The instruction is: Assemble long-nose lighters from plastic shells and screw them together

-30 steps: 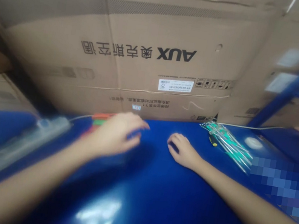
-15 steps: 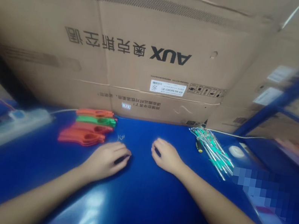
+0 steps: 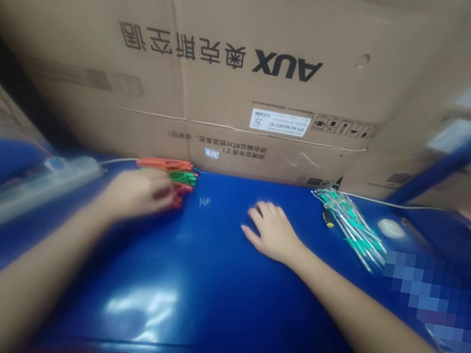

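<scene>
Left hand (image 3: 137, 193) at the coloured handles, right hand (image 3: 274, 231) apart

The blue tabletop (image 3: 207, 292) spans the foreground. The right hand is palm down over its middle, thumb spread from the fingers, with nothing visible in its grip and well apart from the handles. The left hand is motion-blurred and covers part of the handle group; whether its grip is wide, narrow or closed on a handle cannot be told. Red handle ends (image 3: 176, 197) show just beyond its fingertips; contact is unclear. The green handles (image 3: 183, 177) lie next, partly behind the hand, then the orange handles (image 3: 165, 163), farthest from the grip, near the cardboard panel (image 3: 230, 97)
</scene>
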`<state>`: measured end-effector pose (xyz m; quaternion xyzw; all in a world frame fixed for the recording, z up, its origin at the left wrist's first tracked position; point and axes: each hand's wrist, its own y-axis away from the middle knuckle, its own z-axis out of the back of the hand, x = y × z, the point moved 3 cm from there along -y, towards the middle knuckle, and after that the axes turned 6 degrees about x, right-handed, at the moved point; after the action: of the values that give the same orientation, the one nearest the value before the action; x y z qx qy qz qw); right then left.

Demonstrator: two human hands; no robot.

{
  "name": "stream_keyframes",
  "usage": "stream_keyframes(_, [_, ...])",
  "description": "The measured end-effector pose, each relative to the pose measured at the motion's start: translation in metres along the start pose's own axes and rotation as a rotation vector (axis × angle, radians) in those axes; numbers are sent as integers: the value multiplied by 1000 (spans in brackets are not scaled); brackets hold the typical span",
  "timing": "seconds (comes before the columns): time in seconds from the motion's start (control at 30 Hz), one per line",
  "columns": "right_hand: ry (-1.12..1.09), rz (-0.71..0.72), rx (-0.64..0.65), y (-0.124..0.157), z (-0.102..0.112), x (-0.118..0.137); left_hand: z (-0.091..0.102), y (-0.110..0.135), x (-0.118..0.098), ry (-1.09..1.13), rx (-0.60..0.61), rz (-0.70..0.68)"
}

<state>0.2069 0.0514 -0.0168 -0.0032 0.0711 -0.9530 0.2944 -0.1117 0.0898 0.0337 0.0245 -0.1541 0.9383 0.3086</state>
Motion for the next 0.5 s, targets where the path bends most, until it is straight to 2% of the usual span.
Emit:
stream_keyframes(0.1, [-80,-9,-5,5,-2,-1,9,3,14,21,89,103])
stream_keyframes(0.23, [-225,-20,-41,12,-7,-2,11,6,22,195,220,106])
stream_keyframes(0.37, [-255,-59,-33,13,-8,-2,6,9,19,348,294,112])
stream_keyframes(0.5, [-252,-60,-36,13,-6,-1,3,11,12,368,351,125])
